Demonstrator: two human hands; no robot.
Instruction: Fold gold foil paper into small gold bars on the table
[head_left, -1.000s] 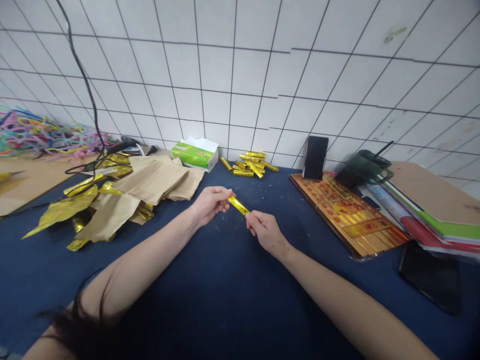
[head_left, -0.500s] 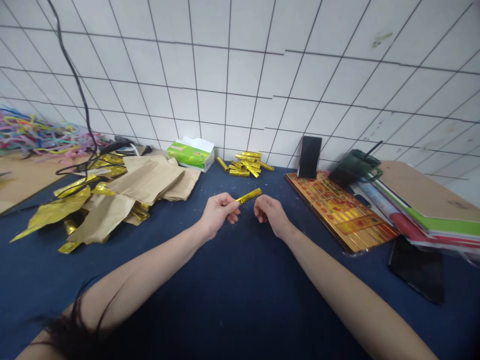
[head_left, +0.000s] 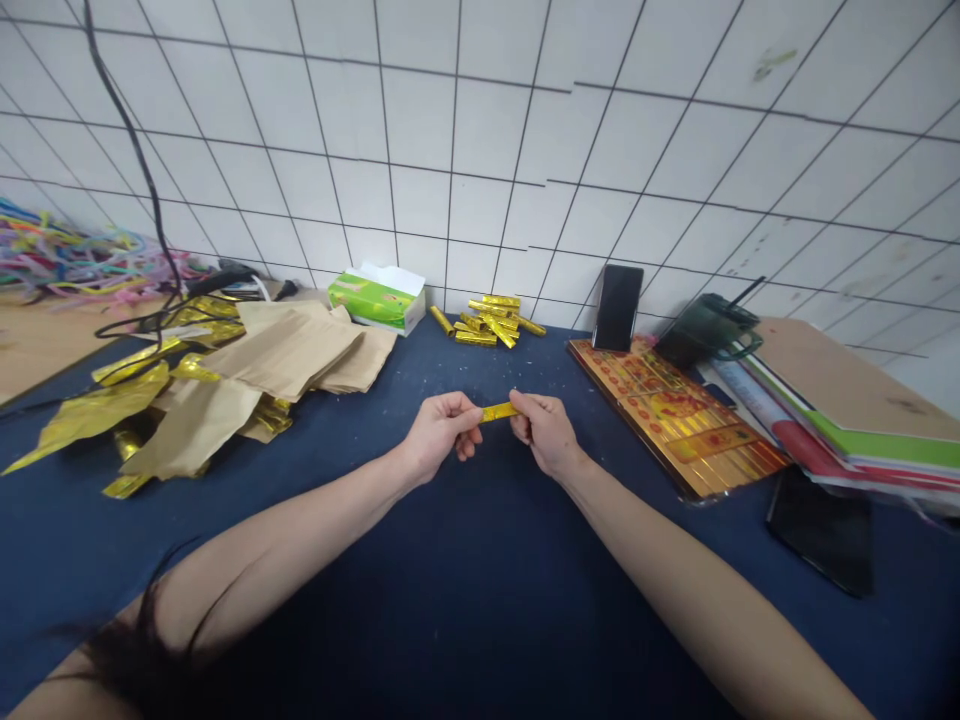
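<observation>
Between my hands, above the dark blue tabletop [head_left: 450, 560], is a small roll of shiny gold foil paper [head_left: 498, 411]. My left hand [head_left: 444, 432] pinches its left end between thumb and fingers. The right end is gripped by my right hand [head_left: 546, 432], thumb on top, the other fingers curled under. Both ends of the roll are hidden by the fingers. Farther back, near the wall, lies a loose pile of similar gold foil rolls [head_left: 495, 325].
At left, brown paper sheets [head_left: 289, 350] overlap crumpled gold foil [head_left: 97, 410], beside a black cable [head_left: 139, 140]. A green tissue pack [head_left: 375, 300] and an upright phone [head_left: 617, 308] stand by the tiled wall. To the right are gold-and-red printed packets [head_left: 690, 420], a dark cup [head_left: 709, 325] and stacked folders [head_left: 862, 390].
My right hand has closed on the free right end of the gold roll, which has levelled out from its upward tilt. The left hand keeps its hold. The view has shifted slightly.
</observation>
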